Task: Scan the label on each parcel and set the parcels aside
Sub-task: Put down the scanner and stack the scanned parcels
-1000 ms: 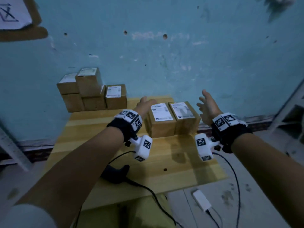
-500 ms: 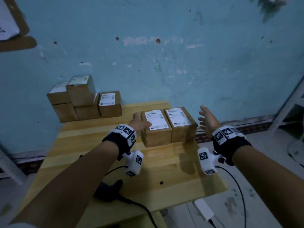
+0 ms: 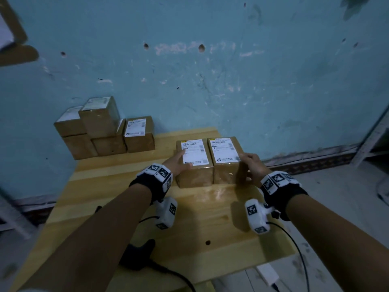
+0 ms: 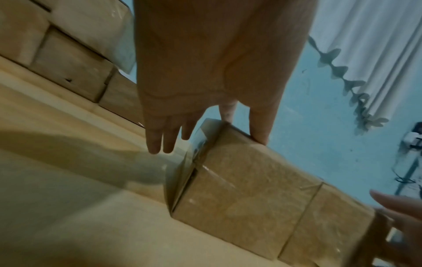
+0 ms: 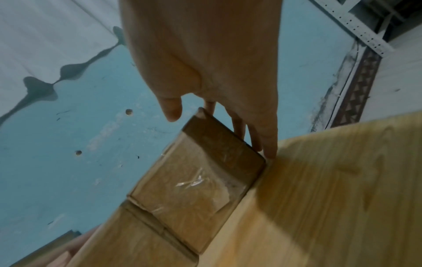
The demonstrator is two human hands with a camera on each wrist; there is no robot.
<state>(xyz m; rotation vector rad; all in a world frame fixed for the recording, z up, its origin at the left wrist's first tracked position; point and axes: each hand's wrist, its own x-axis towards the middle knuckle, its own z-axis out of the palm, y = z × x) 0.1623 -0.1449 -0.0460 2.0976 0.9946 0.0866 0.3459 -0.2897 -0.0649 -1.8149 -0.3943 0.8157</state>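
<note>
Reach-and-brace step: left hand [image 3: 177, 163], fingers straight, lies on left parcel [image 3: 195, 152], right hand [image 3: 251, 167], also straight-fingered, against right parcel's [image 3: 224, 150] side, boxes touching on table [image 3: 210, 218]; next likely needs inward squeeze, then lift.

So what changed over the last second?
Both hands closed in from mid-air: the left hand touches the left brown cardboard parcel, the right hand touches the right brown cardboard parcel. The parcels, the stacked cardboard boxes and the black handheld scanner stayed put.
</note>
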